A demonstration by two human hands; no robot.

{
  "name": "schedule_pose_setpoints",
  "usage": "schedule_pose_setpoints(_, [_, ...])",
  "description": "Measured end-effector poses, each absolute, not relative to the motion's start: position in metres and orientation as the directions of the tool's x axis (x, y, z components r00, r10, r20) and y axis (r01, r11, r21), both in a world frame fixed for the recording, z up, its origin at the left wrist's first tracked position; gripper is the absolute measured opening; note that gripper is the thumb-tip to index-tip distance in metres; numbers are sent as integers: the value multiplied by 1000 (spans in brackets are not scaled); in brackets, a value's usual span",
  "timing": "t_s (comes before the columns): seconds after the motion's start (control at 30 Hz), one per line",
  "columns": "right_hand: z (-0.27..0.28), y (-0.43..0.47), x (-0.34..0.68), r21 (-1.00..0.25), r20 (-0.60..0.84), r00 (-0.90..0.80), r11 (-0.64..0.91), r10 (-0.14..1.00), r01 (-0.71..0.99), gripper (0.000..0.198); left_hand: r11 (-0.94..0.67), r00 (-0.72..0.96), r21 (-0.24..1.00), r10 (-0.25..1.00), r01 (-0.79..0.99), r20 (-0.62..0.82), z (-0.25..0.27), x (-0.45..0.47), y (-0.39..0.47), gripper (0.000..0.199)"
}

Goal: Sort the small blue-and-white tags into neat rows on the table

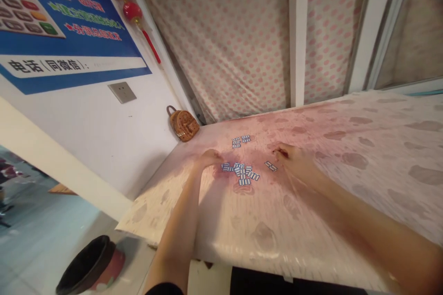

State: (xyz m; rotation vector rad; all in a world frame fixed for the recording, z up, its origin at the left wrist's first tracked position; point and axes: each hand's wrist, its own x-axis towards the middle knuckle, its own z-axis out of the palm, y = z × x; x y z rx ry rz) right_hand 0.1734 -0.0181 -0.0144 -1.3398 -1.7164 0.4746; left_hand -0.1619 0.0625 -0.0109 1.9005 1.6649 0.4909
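Observation:
A loose pile of small flat pieces with blue and white stripes (242, 171) lies on the table between my hands, several of them overlapping. My left hand (208, 158) rests at the pile's left edge, fingers curled together; whatever they may hold is hidden. To the right, my right hand (292, 159) is closed, thumb against fingers, and I cannot make out anything in it. Just left of it lies a separate striped piece (271, 166), apart from the pile. Farther back, a small group of similar pieces (241, 141) sits together on the cloth.
A patterned cloth (263, 235) covers the table. A small brown backpack-shaped bag (185, 124) leans by the wall at the table's back left corner. A dotted curtain (235, 46) hangs behind. On the floor at lower left stands a dark-lined bin (112, 265).

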Motion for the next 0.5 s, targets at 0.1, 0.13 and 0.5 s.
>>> schedule_pose_setpoints(0.1, [-15, -18, 173, -727, 407, -31, 344, 913, 594, 24, -76, 214, 706, 971, 704, -110, -23, -167, 54, 43])
schedule_pose_setpoints(0.13, [-16, -18, 173, -722, 404, -35, 342, 914, 601, 24, -76, 226, 720, 968, 690, -114, -26, -166, 53, 43])
schedule_pose_setpoints(0.5, [-19, -17, 179, -723, 340, -16, 272, 940, 636, 22, -139, 270, 821, 963, 554, -20, -20, -152, 34, 26])
